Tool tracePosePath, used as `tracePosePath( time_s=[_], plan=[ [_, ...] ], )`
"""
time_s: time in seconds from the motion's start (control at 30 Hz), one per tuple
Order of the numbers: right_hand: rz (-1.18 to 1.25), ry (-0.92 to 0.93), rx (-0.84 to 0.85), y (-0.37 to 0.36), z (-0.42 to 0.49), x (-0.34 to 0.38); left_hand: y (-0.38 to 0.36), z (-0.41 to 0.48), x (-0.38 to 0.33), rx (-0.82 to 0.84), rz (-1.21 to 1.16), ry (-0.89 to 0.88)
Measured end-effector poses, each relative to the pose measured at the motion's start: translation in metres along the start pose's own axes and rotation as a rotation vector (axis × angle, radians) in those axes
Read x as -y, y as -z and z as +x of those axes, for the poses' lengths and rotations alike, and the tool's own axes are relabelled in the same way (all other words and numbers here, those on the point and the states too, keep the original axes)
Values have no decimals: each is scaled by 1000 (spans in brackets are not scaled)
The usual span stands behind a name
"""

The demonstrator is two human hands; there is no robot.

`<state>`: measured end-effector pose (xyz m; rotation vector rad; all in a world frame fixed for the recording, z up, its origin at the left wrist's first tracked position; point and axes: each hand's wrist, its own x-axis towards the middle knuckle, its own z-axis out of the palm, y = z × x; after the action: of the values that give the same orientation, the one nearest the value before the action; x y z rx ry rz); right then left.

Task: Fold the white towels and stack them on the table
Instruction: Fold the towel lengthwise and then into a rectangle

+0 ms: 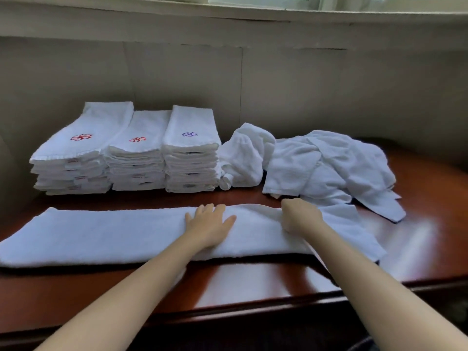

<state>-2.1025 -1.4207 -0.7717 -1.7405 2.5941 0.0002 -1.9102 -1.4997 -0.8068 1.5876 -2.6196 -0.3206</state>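
Observation:
A long white towel, folded into a strip, lies across the near part of the dark wooden table. My left hand presses flat on its middle with fingers spread. My right hand has its fingers curled into the towel's far edge a little to the right. Behind stand three stacks of folded white towels, two with red emblems and one with a blue one. A loose heap of unfolded white towels lies at the back right.
A grey wall with a ledge and a window sill rises right behind the stacks. The table's front edge runs across below my forearms. Polished wood shows at the right of the heap.

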Motion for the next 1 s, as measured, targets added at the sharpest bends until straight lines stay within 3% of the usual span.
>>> tracePosePath(
  time_s=[0.2,0.43,0.63,0.8,1.0],
  plan=[
    [70,34,202,21,-34,-51,-13,9,-19,35,41,-108],
    [562,-301,481,39,-54,-130,-10,0,-2,99,32,-288],
    [287,-475,201,29,-42,-151,-12,-11,-3,112,56,-311],
    [205,-579,114,15,-41,-143,-1,-11,5,11,60,-323],
    [106,-659,2,10,-39,-126,20,-6,54,18,110,-10]
  ],
)
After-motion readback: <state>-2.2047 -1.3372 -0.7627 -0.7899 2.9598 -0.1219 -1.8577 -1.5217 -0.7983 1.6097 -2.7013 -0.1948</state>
